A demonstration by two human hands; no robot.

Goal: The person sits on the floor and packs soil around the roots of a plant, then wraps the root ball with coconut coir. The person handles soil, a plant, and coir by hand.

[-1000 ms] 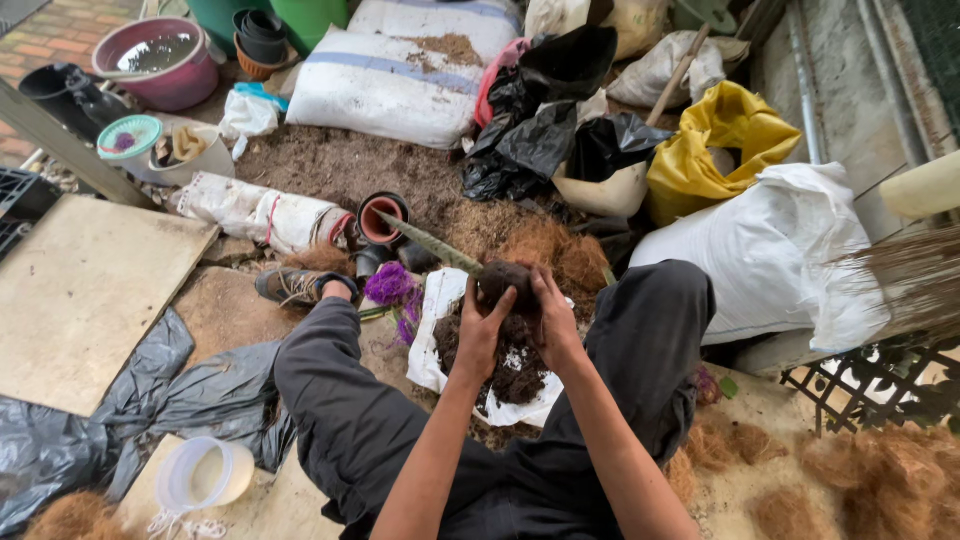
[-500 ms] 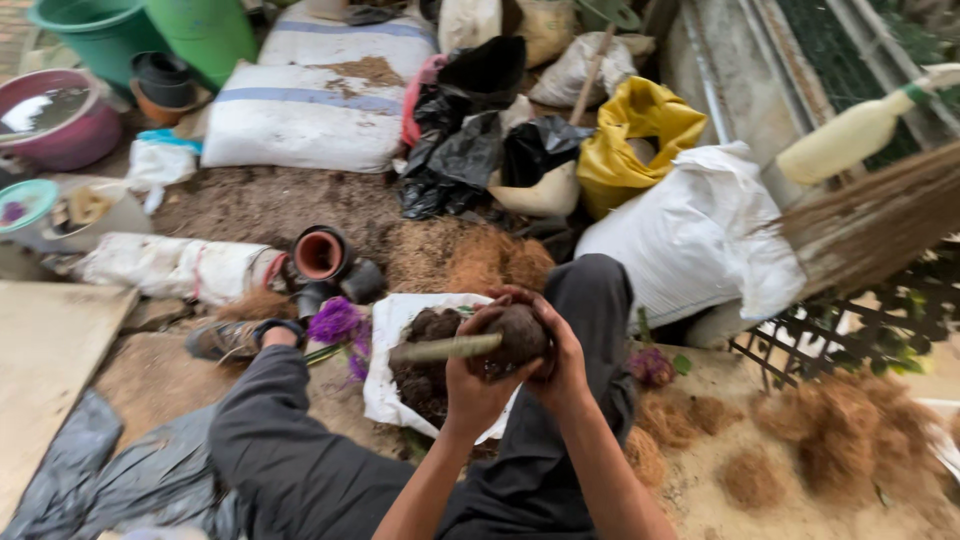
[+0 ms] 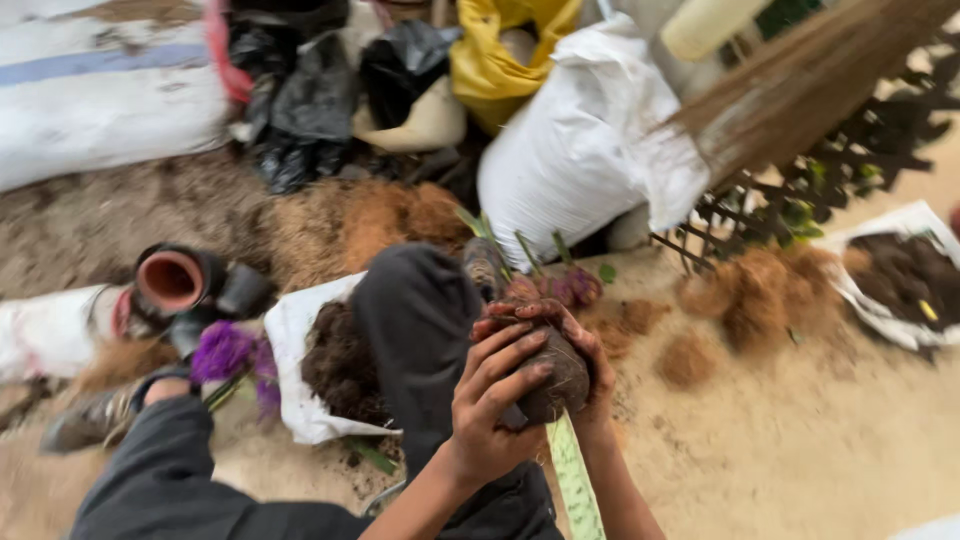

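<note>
Both of my hands cup a dark brown soil ball (image 3: 555,385) with a pale green leaf (image 3: 575,480) hanging down from it. My left hand (image 3: 490,400) wraps the near side with soiled fingers. My right hand (image 3: 585,350) closes over the far side, mostly hidden behind the ball. The ball is held above my right knee in dark trousers (image 3: 420,320). An open white sack of dark soil (image 3: 320,365) lies between my legs, left of the hands.
Purple flowers (image 3: 225,350) and stacked terracotta and black pots (image 3: 180,280) lie to the left. White sacks (image 3: 580,150), black and yellow bags stand behind. Coconut fibre heaps (image 3: 760,290), a broom (image 3: 810,80) and another soil sack (image 3: 900,280) are on the right.
The view has swung right and closer. My hands have carried the soil ball from above the white sack to the right, over my right knee, with the leaf now hanging downward.
</note>
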